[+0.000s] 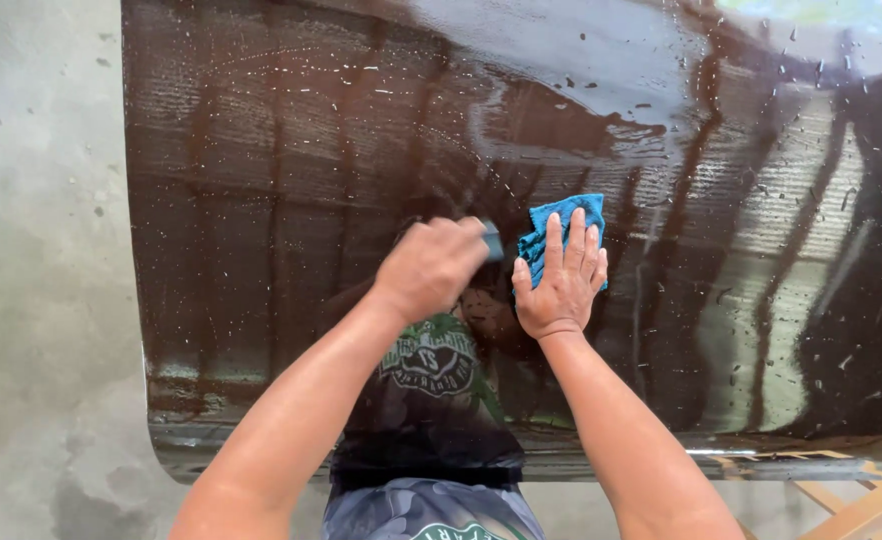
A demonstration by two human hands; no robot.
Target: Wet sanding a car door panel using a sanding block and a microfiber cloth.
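Note:
A wide, dark, glossy panel [261,180] lies in front of me, wet and speckled with water drops. My right hand [564,275] lies flat on it with fingers spread, pressing down a blue cloth [553,226]. My left hand [431,265] is closed around a small grey-blue block [492,241] whose end pokes out past the knuckles; it rests on the panel just left of the cloth. My reflection shows in the wet surface between my arms.
A grey concrete floor [41,250] lies to the left and below the panel. A wooden stand [856,505] shows at the lower right under the panel's near edge [661,455]. Streaks of water run across the panel's upper right.

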